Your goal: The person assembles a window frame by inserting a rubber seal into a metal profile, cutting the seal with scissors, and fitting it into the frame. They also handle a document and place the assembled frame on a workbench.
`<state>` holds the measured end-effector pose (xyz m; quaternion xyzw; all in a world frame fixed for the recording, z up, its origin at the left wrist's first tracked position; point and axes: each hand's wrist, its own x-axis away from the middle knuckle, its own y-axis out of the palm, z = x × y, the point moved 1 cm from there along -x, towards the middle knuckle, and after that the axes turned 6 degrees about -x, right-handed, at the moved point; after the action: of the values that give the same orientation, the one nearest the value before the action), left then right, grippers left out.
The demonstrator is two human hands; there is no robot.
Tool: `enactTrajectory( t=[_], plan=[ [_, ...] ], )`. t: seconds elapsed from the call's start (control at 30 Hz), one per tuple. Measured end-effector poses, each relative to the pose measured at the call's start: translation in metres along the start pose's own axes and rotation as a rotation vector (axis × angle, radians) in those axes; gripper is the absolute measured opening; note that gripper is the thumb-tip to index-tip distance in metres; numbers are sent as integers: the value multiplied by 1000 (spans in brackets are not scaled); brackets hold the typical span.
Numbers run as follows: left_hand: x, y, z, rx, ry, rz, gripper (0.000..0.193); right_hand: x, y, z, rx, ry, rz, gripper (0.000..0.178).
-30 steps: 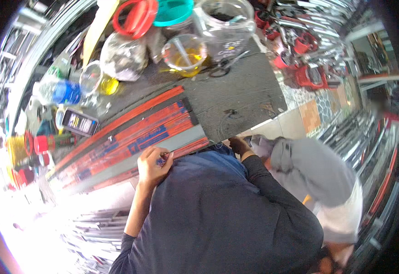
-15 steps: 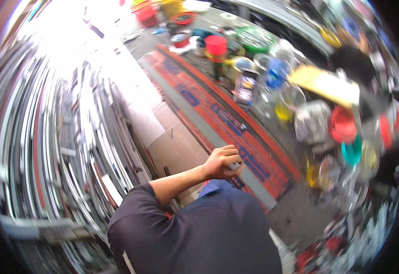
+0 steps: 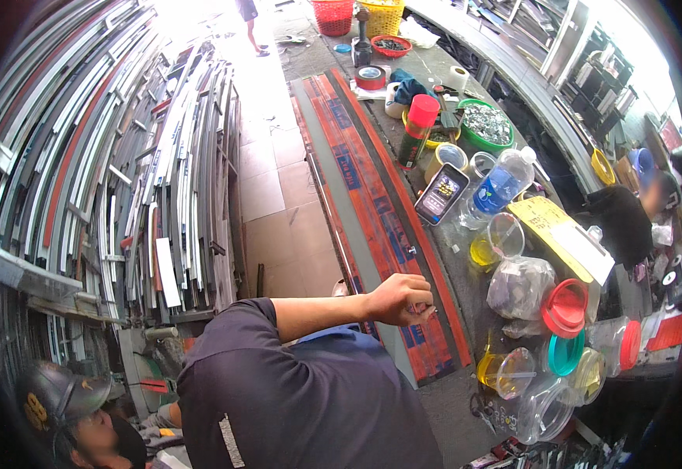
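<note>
My left hand (image 3: 403, 299) is closed, fingers curled together over the near part of a long flat profile. Something tiny may be in the fingertips, but I cannot make it out. The long profile (image 3: 364, 176) has red film with blue patches and a grey strip along its left side. It lies lengthwise on the dark workbench (image 3: 450, 258). A small shiny piece (image 3: 412, 250) rests on the film just beyond my hand. My right hand is out of sight.
Along the bench's right stand a red-capped spray can (image 3: 419, 129), a phone (image 3: 442, 193), a water bottle (image 3: 501, 184), a green basket (image 3: 485, 125) of metal bits and several plastic jars. Racked metal bars (image 3: 107, 156) fill the left. A capped person (image 3: 75, 414) is at lower left.
The view has swung and become sharper. My left hand stays closed over the profile and appears slightly lower in the picture. A person in a cap has come into view at lower left.
</note>
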<state>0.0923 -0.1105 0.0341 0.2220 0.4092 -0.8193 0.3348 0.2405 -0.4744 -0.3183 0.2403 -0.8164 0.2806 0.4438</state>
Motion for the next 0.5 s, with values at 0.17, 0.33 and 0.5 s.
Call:
enactTrajectory(
  t=[0.17,0.33,0.5],
  plan=[
    [16,11,12,31,-33,-60,13,-10,-9,2,8,-10,-14,48],
    [29,2,18,39,-30,-170,15,-14,-13,7,-5,-25,-28,50],
    [51,-32,4,76,150,-444,30,3,-27,62,-100,-36,6,51]
  ],
)
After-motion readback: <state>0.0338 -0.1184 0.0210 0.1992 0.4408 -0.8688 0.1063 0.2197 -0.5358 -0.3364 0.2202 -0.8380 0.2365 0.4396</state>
